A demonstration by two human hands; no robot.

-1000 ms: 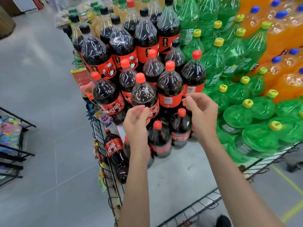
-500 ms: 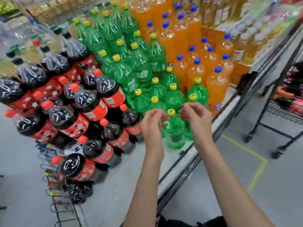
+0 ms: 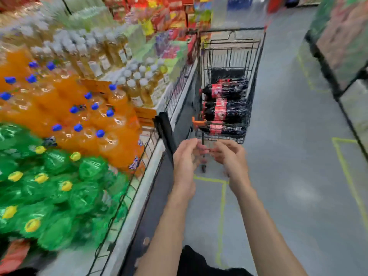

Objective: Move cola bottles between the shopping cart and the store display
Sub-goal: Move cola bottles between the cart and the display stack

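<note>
Fingers loosely curled and holding nothing, the left hand (image 3: 186, 156) and right hand (image 3: 229, 156) hover close together, low over the aisle floor. I judge this the reach toward the shopping cart (image 3: 256, 80) for another load. The cola bottles (image 3: 225, 104) lie stacked on their sides in it, just beyond the fingertips; next the hands must reach farther in. The store display (image 3: 59, 136) runs along the left.
</note>
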